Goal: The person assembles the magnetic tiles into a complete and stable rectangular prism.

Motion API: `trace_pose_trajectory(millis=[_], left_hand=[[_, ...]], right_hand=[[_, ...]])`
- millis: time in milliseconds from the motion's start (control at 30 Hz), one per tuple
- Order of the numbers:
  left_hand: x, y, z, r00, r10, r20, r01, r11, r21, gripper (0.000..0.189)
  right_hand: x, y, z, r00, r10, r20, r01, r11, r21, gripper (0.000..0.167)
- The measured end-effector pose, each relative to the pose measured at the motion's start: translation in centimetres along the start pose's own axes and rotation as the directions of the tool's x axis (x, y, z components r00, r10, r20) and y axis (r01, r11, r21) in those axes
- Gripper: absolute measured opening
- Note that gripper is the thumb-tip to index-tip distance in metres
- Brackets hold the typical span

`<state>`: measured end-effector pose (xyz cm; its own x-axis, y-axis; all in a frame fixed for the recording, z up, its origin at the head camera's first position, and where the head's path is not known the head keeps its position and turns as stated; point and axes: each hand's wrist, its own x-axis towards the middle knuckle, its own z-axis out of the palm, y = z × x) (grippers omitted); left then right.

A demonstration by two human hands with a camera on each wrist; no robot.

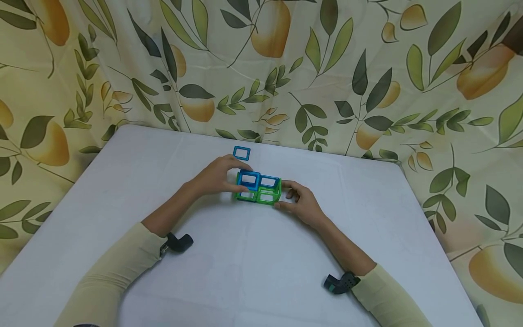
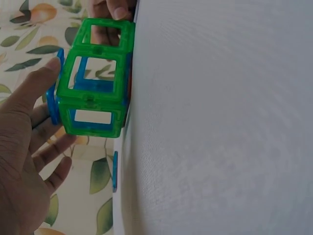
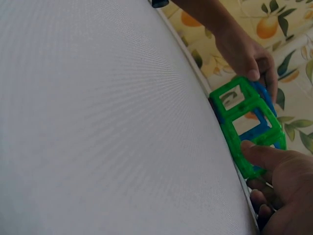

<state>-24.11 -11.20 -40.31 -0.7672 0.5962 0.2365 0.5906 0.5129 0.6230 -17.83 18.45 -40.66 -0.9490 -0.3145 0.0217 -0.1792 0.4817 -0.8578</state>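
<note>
A box of see-through green and blue magnetic tiles stands on the white table, two squares long. Its front and ends show green tiles in the wrist views. On the left half of its top lies a square blue magnetic tile, which my left hand pinches, thumb at the near edge and fingers at the far side. My right hand holds the right end of the box, with the thumb on the front green tile and the other fingers partly hidden behind.
One loose blue square tile lies flat behind the box, toward the table's far edge. White cloth covers the table. A curtain printed with fruit and leaves hangs behind it.
</note>
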Motion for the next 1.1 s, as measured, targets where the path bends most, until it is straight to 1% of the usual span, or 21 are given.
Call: trace_pose_trajectory(millis=[200, 467, 533, 600, 733, 800, 933, 1100], left_hand=[[0.0, -0.1, 0.3, 1.000, -0.030, 0.009, 0.029, 0.999, 0.028, 0.055], [0.0, -0.3, 0.4, 0.999, -0.052, 0.018, 0.051, 0.998, 0.027, 0.055], [0.0, -0.3, 0.4, 0.998, -0.060, 0.023, 0.059, 0.998, 0.026, 0.055], [0.0, -0.3, 0.4, 0.997, -0.068, 0.027, 0.068, 0.997, 0.026, 0.055], [-0.1, -0.4, 0.4, 0.997, -0.077, 0.029, 0.077, 0.997, 0.010, 0.055], [-0.1, -0.4, 0.5, 0.997, -0.076, 0.028, 0.076, 0.997, -0.003, 0.055], [-0.1, -0.4, 0.5, 0.997, -0.072, 0.026, 0.073, 0.997, -0.026, 0.055], [0.0, -0.4, 0.5, 0.997, -0.075, 0.021, 0.076, 0.997, -0.033, 0.055]], right_hand=[[0.1, 0.0, 0.0, 1.000, 0.000, -0.002, 0.000, 1.000, 0.000, 0.059], [0.0, -0.1, 0.0, 1.000, 0.013, -0.001, -0.013, 1.000, -0.015, 0.058], [0.2, 0.4, 0.1, 1.000, 0.022, -0.001, -0.022, 1.000, -0.018, 0.059], [0.6, 1.3, 0.2, 1.000, 0.027, -0.003, -0.027, 0.999, -0.019, 0.060], [1.3, 3.5, 0.4, 1.000, 0.013, -0.013, -0.013, 1.000, -0.028, 0.062], [1.4, 4.1, 0.4, 1.000, 0.007, -0.018, -0.007, 1.000, -0.030, 0.063], [1.5, 4.5, 0.3, 1.000, 0.002, -0.017, -0.003, 1.000, -0.015, 0.065], [1.5, 4.6, 0.3, 1.000, -0.001, -0.015, 0.001, 1.000, -0.005, 0.065]])
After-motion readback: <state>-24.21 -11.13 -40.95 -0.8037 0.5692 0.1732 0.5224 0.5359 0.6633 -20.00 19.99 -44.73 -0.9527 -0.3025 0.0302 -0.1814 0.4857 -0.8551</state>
